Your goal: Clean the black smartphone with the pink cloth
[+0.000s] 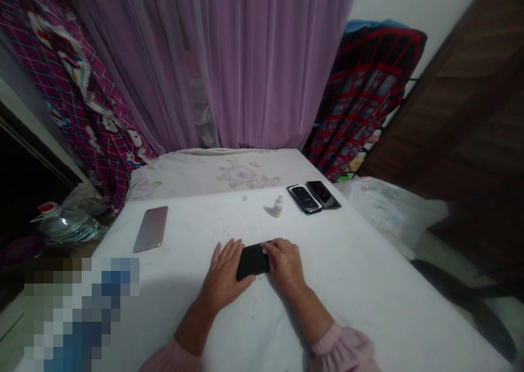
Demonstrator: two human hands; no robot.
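A black phone [252, 260] lies sideways on the white-covered table [352, 284] between my hands. My left hand [224, 271] rests against its left end, with the thumb along the near edge and the fingers stretched toward the far side. At the right end, my right hand [285, 263] has its fingers bent together over the phone's surface; whatever they pinch is too small to make out. A small white bottle [278, 207] stands beyond my right hand.
A pinkish phone [151, 229] lies at the left. Two dark phones [304, 199] [323, 194] lie at the back right. A tiny pale square [244, 198] is near the back. Purple curtains [262, 60] hang behind, and a water bottle [67, 224] stands off the table's left side.
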